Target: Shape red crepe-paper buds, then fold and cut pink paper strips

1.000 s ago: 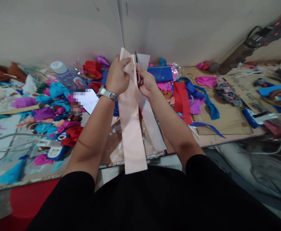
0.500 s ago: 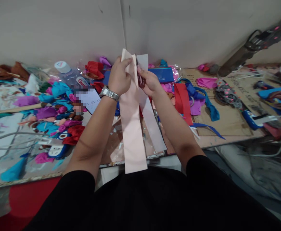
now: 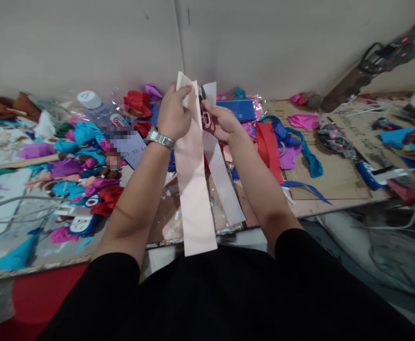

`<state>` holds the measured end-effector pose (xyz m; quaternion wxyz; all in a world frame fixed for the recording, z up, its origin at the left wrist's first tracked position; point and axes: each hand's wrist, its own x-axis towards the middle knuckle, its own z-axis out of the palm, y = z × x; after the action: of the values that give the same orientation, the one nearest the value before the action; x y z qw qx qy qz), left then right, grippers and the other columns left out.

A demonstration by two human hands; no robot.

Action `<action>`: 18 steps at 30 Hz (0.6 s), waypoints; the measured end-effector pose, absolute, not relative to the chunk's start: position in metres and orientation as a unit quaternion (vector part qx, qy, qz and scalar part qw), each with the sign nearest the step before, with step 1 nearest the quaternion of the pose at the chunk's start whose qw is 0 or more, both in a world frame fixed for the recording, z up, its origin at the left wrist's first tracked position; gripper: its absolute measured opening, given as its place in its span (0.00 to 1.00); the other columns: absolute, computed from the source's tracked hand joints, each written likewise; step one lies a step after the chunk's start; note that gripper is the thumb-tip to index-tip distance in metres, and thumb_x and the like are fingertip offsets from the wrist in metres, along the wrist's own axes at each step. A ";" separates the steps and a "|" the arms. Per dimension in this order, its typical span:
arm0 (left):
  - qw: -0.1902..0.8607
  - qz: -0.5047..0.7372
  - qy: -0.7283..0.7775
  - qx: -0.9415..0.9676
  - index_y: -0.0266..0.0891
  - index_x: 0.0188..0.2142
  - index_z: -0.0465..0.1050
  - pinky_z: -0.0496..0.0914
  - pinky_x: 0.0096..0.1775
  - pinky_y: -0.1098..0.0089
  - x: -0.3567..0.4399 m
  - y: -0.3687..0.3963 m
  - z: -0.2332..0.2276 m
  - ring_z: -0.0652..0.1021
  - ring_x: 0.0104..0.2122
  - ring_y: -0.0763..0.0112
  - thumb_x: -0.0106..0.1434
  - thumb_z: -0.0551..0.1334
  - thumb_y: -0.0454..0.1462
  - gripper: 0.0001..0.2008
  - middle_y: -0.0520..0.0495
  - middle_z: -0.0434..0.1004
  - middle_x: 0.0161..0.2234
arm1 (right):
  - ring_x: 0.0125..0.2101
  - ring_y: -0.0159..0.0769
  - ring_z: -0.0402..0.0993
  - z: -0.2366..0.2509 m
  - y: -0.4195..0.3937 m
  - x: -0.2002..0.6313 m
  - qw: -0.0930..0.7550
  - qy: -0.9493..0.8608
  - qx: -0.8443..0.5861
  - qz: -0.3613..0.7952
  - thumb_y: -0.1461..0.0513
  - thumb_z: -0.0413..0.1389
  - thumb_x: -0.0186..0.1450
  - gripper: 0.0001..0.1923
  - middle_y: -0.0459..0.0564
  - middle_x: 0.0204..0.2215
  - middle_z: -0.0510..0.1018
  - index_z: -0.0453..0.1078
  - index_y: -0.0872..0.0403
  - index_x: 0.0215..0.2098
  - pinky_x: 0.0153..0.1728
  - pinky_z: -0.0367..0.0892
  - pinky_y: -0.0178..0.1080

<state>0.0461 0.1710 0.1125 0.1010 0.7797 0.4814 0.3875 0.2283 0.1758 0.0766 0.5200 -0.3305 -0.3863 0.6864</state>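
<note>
The left hand point(image 3: 174, 116) pinches the top of a long pale pink paper strip point(image 3: 193, 180), held up over the cluttered tabletop point(image 3: 335, 180) with its tail hanging toward the lap. The right hand point(image 3: 221, 122) has its grip closed round pink-handled scissors point(image 3: 204, 111), blades at the upper edge, a narrower strip point(image 3: 221, 180) falling free beside. To my eye, taut paper and short snips would serve best.
</note>
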 end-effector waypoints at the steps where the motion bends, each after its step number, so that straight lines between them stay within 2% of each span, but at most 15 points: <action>1: 0.103 0.387 0.478 0.782 0.49 0.65 0.71 0.64 0.71 0.48 0.045 0.172 0.112 0.72 0.64 0.59 0.60 0.60 0.39 0.32 0.52 0.72 0.67 | 0.33 0.33 0.83 0.078 0.175 0.230 0.515 -0.388 -0.327 0.691 0.53 0.66 0.72 0.12 0.45 0.31 0.85 0.75 0.53 0.38 0.44 0.83 0.39; 6: 0.118 0.403 0.456 0.785 0.48 0.67 0.70 0.60 0.70 0.43 0.042 0.178 0.108 0.69 0.65 0.57 0.62 0.59 0.42 0.32 0.54 0.70 0.68 | 0.30 0.29 0.81 0.085 0.169 0.235 0.508 -0.393 -0.335 0.689 0.52 0.60 0.76 0.15 0.44 0.31 0.84 0.75 0.54 0.37 0.41 0.80 0.34; 9: 0.121 0.410 0.447 0.786 0.49 0.66 0.70 0.60 0.69 0.42 0.041 0.180 0.107 0.69 0.64 0.58 0.63 0.59 0.43 0.31 0.55 0.71 0.67 | 0.33 0.30 0.81 0.087 0.168 0.235 0.501 -0.403 -0.354 0.679 0.54 0.61 0.75 0.12 0.44 0.33 0.85 0.76 0.53 0.38 0.41 0.79 0.34; 14: 0.105 0.387 0.468 0.787 0.44 0.67 0.68 0.62 0.69 0.46 0.045 0.180 0.109 0.69 0.64 0.63 0.64 0.60 0.41 0.31 0.53 0.69 0.68 | 0.41 0.33 0.84 0.088 0.166 0.231 0.497 -0.437 -0.342 0.667 0.57 0.60 0.77 0.10 0.47 0.38 0.86 0.77 0.53 0.39 0.47 0.79 0.36; 18: 0.087 0.372 0.478 0.791 0.42 0.67 0.67 0.64 0.69 0.49 0.045 0.181 0.109 0.69 0.64 0.66 0.65 0.60 0.40 0.30 0.52 0.69 0.68 | 0.41 0.32 0.83 0.089 0.166 0.226 0.501 -0.441 -0.363 0.650 0.59 0.57 0.78 0.11 0.47 0.37 0.86 0.76 0.52 0.38 0.46 0.79 0.34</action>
<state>0.0453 0.1810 0.1089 0.0866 0.7909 0.4778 0.3725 0.2257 0.1658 0.0895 0.5014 -0.3630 -0.4407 0.6501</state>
